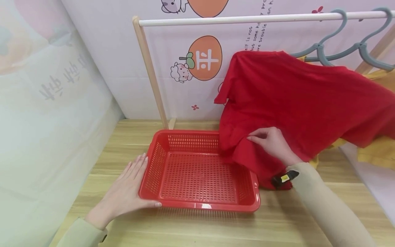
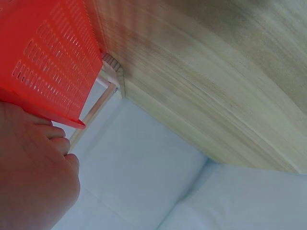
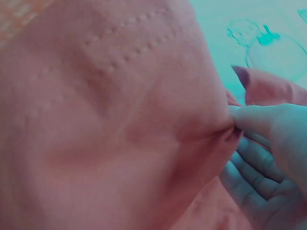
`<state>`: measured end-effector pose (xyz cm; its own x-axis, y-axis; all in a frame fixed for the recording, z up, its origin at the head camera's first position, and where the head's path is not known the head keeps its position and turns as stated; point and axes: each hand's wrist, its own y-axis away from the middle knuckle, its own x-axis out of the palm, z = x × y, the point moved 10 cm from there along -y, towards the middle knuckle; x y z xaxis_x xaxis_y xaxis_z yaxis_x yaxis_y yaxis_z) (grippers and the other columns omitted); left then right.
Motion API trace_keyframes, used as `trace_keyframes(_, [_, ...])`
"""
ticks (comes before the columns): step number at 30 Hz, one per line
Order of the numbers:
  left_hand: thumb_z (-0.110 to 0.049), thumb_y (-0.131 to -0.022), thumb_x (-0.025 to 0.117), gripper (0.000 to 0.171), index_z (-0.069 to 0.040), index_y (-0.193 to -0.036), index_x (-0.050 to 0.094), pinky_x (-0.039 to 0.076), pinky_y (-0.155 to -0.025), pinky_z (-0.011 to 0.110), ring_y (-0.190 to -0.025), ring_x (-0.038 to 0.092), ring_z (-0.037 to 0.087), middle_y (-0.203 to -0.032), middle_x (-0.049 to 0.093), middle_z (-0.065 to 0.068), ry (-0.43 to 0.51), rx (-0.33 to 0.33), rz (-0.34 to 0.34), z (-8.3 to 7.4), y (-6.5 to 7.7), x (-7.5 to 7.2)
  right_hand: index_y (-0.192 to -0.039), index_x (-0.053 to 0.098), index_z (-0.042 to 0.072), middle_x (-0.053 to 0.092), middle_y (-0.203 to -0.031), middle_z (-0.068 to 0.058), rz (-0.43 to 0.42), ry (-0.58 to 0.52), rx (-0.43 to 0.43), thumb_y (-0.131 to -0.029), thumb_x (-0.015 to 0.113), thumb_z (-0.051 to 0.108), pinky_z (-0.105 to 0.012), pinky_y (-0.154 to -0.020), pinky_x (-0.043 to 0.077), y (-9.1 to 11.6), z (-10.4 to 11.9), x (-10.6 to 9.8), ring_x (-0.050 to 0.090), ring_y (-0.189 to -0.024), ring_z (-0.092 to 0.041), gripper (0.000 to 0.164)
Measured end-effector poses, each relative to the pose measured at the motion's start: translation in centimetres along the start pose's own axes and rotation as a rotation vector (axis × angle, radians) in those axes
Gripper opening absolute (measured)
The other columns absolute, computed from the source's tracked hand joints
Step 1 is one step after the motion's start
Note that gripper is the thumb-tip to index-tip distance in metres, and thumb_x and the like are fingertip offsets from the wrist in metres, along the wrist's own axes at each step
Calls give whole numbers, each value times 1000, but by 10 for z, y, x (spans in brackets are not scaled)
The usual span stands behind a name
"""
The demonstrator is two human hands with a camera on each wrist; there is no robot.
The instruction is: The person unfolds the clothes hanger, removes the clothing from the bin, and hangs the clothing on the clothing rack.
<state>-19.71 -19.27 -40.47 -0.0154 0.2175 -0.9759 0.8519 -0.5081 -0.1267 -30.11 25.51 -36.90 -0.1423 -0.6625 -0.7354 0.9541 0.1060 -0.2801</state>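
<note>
A red T-shirt (image 1: 287, 99) spreads across the right side of the head view, its lower edge hanging over the right end of a red plastic basket (image 1: 197, 206). My right hand (image 1: 273, 144) pinches a fold of the shirt between thumb and fingers; the right wrist view shows the bunched cloth (image 3: 192, 143) at the fingertips. My left hand (image 1: 129, 188) lies along the basket's left side, fingers straight on the rim and thumb along the front edge. In the left wrist view the basket's slotted wall (image 2: 53, 52) rises above that hand.
Behind the basket stands a rack with a white rail (image 1: 231, 20) and a wooden post (image 1: 151, 72). Grey-blue hangers (image 1: 321, 44) hang at the right, with yellow cloth (image 1: 378, 151) partly behind the shirt. A printed sheet (image 1: 123, 51) covers the walls around the wooden table (image 1: 132, 137).
</note>
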Motion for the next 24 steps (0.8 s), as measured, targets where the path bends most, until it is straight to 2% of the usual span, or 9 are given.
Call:
trace_keyframes(7, [-91,-69,61,139,2,-161,13,18,-121,52,-153,12,33,-167,12,18,-5,0,-3,1,0,1,-107,81,7,77,-98,-4,-148,-84,132,-93,78,33,-17,-73,46,-21,-22,-42,62,-89,-6,29])
trace_keyframes(13, [-91,-69,60,140,2,-161,12,18,-121,52,-153,12,34,-167,12,19,-8,3,-6,0,-1,1,-118,77,7,75,-99,6,-217,-118,250,-94,72,47,-23,-77,45,-32,-34,-78,57,-99,-13,47])
trace_keyframes(18, [-91,-69,61,140,3,-161,12,18,-121,52,-153,14,35,-167,11,19,-11,5,-11,0,-1,1,-130,72,12,73,-108,4,-192,-171,312,-93,70,53,-20,-77,48,-36,-42,-88,59,-100,-16,55])
trace_keyframes(21, [-91,-69,61,140,2,-161,11,17,-121,52,-153,12,34,-168,9,17,-10,1,-4,1,-1,1,-134,69,14,72,-115,1,-139,-204,323,-92,70,55,-17,-77,50,-36,-44,-82,63,-103,-20,59])
trace_keyframes(24, [-92,-68,61,141,2,-161,11,17,-121,51,-153,12,33,-168,7,17,-9,-1,-2,1,-1,1,-136,68,14,71,-120,-2,-88,-195,319,-93,68,57,-19,-78,50,-35,-44,-72,63,-108,-25,61])
